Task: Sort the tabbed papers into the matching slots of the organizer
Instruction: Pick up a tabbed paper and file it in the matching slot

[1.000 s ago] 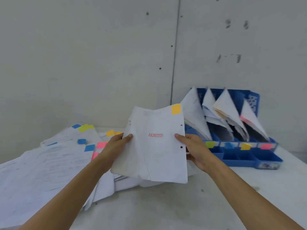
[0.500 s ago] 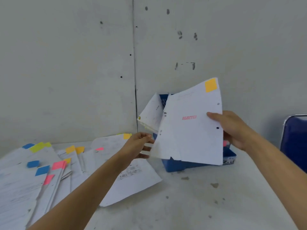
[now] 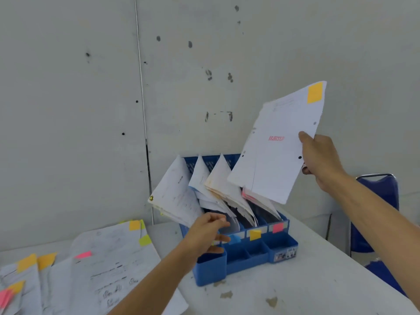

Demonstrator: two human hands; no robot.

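Well, the right hand (image 3: 319, 161) pinches the right edge of the paper (image 3: 272, 155), held up in open air above the organizer (image 3: 250, 261) by the wall. Its long axis runs upward and leans right, with the orange tab (image 3: 315, 93) at the top corner. Its lower edge hides the tops of the right-hand slots. The left hand (image 3: 204, 234), fingers loose and holding nothing, hangs blurred at the organizer's front left.

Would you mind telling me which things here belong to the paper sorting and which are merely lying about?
Belong: orange-tabbed paper, pinched by the right hand; blue organizer with its orange slot label; left hand near its slots; loose tabbed papers on the table.
Lying about: blue chair beside the table.
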